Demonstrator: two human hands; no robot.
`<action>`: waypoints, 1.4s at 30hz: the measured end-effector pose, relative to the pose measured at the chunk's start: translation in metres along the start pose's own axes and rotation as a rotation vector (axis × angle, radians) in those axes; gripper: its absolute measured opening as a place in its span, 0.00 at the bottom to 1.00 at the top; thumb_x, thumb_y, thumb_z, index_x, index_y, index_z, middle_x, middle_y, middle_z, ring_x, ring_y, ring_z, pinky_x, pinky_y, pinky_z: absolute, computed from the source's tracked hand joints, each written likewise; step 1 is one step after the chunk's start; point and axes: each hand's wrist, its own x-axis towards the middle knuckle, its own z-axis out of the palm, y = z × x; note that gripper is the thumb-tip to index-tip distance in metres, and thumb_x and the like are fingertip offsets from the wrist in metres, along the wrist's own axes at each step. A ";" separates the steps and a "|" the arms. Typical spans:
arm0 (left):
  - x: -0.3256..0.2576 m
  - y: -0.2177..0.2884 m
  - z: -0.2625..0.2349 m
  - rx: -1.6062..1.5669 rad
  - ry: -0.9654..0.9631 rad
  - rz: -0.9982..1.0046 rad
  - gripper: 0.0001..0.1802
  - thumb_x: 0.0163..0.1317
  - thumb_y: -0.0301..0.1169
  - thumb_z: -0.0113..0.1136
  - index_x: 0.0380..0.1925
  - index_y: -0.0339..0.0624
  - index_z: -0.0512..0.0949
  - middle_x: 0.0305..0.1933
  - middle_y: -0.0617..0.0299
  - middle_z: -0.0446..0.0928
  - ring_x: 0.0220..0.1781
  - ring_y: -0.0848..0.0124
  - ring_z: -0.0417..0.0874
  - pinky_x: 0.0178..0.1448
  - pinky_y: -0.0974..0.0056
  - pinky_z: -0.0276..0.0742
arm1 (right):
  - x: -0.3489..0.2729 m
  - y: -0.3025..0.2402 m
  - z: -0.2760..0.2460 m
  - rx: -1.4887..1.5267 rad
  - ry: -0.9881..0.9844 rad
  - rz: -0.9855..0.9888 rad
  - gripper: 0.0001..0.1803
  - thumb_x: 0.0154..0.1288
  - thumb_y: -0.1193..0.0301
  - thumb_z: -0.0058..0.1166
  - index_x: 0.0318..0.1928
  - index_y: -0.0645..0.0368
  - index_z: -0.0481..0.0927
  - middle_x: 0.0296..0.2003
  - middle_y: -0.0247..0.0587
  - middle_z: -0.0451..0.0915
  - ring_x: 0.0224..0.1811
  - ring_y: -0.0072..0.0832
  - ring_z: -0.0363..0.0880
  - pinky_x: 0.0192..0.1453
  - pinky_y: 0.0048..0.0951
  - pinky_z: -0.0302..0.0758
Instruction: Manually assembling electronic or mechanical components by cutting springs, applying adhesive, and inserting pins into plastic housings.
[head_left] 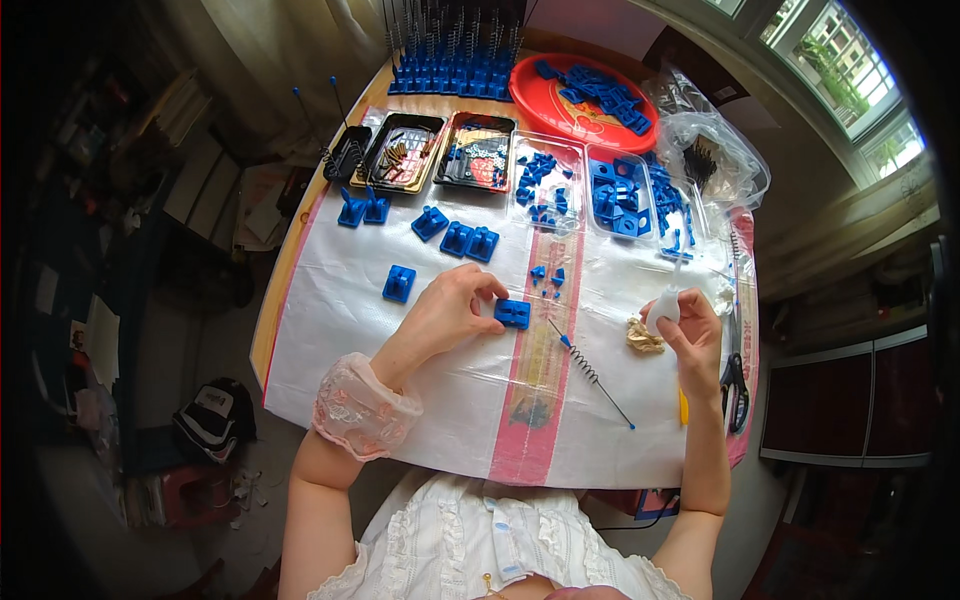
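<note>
My left hand (450,312) is curled at the left end of a small blue plastic base (513,314) lying on the sheet, thumb and forefinger gripping its edge. My right hand (702,335) is wrapped round a small white squeeze bottle (661,310), its thin nozzle pointing up and away from me. Beneath that bottle lies a crumpled tan wad (644,337). Between the hands rests a coiled wire spring rod (588,368) with blue tips. Several blue bits (547,278) are scattered just beyond the base.
More assembled blue bases (457,238) stand beyond my left hand. Black trays (404,150), clear tubs of blue parts (620,197) and a red plate (530,100) line the far side. Upright spring rods (450,75) stand behind them. Black scissors (735,390) lie at the right edge.
</note>
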 end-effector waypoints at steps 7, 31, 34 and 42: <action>0.001 0.000 -0.002 0.018 -0.002 -0.029 0.20 0.44 0.28 0.81 0.41 0.42 0.87 0.34 0.62 0.79 0.35 0.69 0.79 0.44 0.64 0.79 | -0.012 0.012 0.011 0.320 0.026 0.187 0.11 0.76 0.65 0.57 0.47 0.59 0.74 0.33 0.35 0.81 0.27 0.15 0.72 0.30 0.21 0.67; 0.000 -0.002 0.000 0.003 0.011 -0.003 0.22 0.44 0.26 0.82 0.42 0.42 0.87 0.32 0.64 0.77 0.33 0.73 0.76 0.40 0.67 0.76 | -0.016 0.010 0.048 0.147 0.106 0.265 0.07 0.76 0.68 0.56 0.43 0.53 0.71 0.23 0.20 0.65 0.19 0.08 0.50 0.24 0.19 0.48; 0.000 -0.003 0.000 0.010 0.021 0.010 0.23 0.43 0.25 0.82 0.43 0.42 0.87 0.32 0.66 0.76 0.31 0.76 0.74 0.38 0.69 0.74 | -0.015 0.009 0.049 0.151 0.108 0.261 0.07 0.76 0.68 0.57 0.43 0.53 0.71 0.23 0.19 0.63 0.19 0.08 0.49 0.24 0.19 0.48; 0.001 -0.005 0.001 0.013 0.018 0.011 0.22 0.44 0.25 0.82 0.43 0.42 0.87 0.32 0.66 0.76 0.31 0.76 0.74 0.38 0.69 0.75 | -0.015 0.006 0.052 0.143 0.130 0.252 0.07 0.76 0.69 0.56 0.42 0.54 0.71 0.22 0.18 0.61 0.18 0.08 0.48 0.24 0.19 0.47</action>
